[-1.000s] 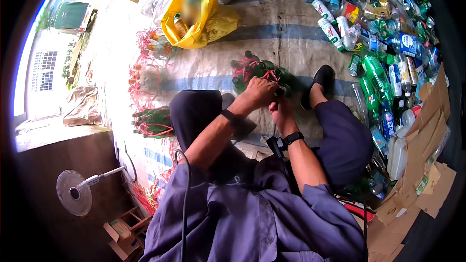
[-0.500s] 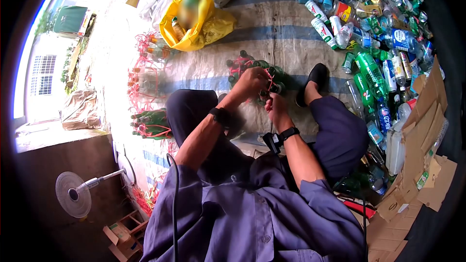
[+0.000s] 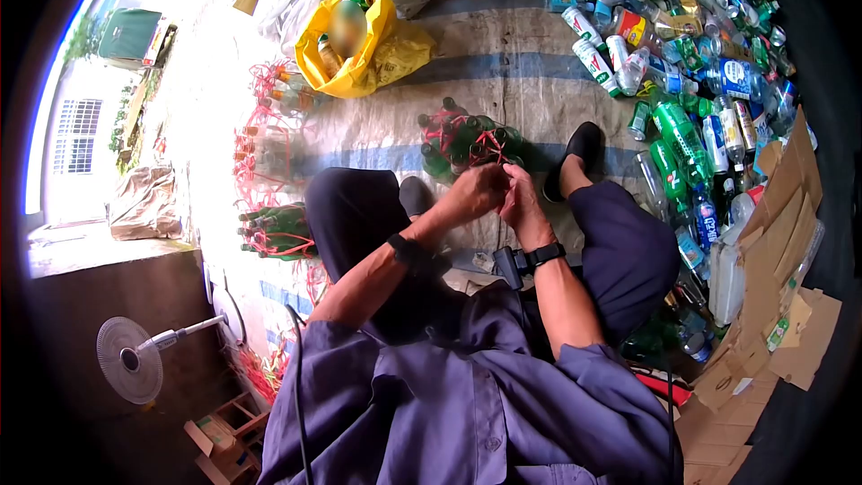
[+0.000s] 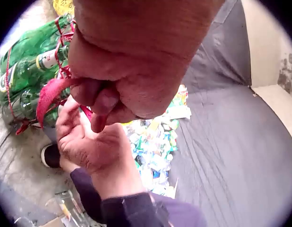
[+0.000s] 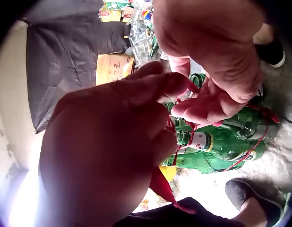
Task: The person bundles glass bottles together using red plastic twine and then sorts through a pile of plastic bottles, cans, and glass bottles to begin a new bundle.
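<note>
A bundle of green glass bottles (image 3: pixel 449 139), tied with red plastic strap (image 4: pixel 53 94), stands on the ground sheet between the feet. At its near edge my left hand (image 3: pixel 476 190) is curled round the strap, a flat end sticking out of the fist. My right hand (image 3: pixel 523 207) meets it from the other side, thumb and fingers pinching a red strand close to the bottle necks (image 5: pixel 183 137). Both hands are close together, fingertips almost meeting. Some of the bottles carry pale labels, and the strap crosses their sides and necks.
A yellow bag (image 3: pixel 332 72) with bottles inside stands ahead. Tied bottle bundles (image 3: pixel 274 229) line the left. A heap of bottles and cans (image 3: pixel 682 117) fills the right, beside cardboard (image 3: pixel 772 260). A fan (image 3: pixel 130 359) is at lower left; a shoe (image 3: pixel 579 157) flanks the bundle.
My two hands have come together below the bundle's near edge. Earlier they were apart, the left over the bottle tops. The bundle stays in place.
</note>
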`<state>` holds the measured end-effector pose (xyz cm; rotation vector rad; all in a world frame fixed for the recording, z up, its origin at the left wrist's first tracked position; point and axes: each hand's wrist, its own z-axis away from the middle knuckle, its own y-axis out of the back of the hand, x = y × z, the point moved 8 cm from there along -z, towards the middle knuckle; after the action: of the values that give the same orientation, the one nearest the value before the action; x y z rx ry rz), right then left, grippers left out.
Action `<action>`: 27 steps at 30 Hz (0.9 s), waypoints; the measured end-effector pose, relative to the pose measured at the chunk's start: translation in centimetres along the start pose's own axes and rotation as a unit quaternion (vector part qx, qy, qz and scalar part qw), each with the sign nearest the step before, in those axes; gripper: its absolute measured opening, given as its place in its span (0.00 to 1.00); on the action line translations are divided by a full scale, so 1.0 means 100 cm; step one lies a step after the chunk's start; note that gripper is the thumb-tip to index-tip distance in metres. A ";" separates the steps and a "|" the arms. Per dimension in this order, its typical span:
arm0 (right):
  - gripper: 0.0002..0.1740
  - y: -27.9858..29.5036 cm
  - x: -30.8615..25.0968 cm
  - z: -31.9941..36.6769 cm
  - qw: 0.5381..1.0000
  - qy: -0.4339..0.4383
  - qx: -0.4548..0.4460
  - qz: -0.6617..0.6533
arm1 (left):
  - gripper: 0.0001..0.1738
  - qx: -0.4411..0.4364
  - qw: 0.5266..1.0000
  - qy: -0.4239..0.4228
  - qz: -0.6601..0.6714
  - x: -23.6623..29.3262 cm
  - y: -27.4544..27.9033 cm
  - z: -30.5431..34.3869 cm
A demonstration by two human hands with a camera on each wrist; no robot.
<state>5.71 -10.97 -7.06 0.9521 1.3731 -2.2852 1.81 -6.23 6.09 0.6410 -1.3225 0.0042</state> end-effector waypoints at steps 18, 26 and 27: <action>0.07 0.024 0.000 0.007 0.953 -0.206 0.221 -0.022 | 0.12 0.104 0.953 0.054 -0.279 -0.071 -0.004 0.009; 0.07 -0.005 -0.041 0.024 0.971 -0.155 0.177 0.053 | 0.10 0.139 0.952 0.057 -0.266 -0.076 0.001 0.006; 0.07 -0.006 -0.040 0.026 0.970 -0.157 0.177 0.055 | 0.10 0.140 0.953 0.059 -0.264 -0.078 0.002 0.006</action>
<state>7.37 -13.19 -3.12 0.6983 0.7814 -2.5072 -0.91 -3.57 -0.78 1.2040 -1.0093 -0.2051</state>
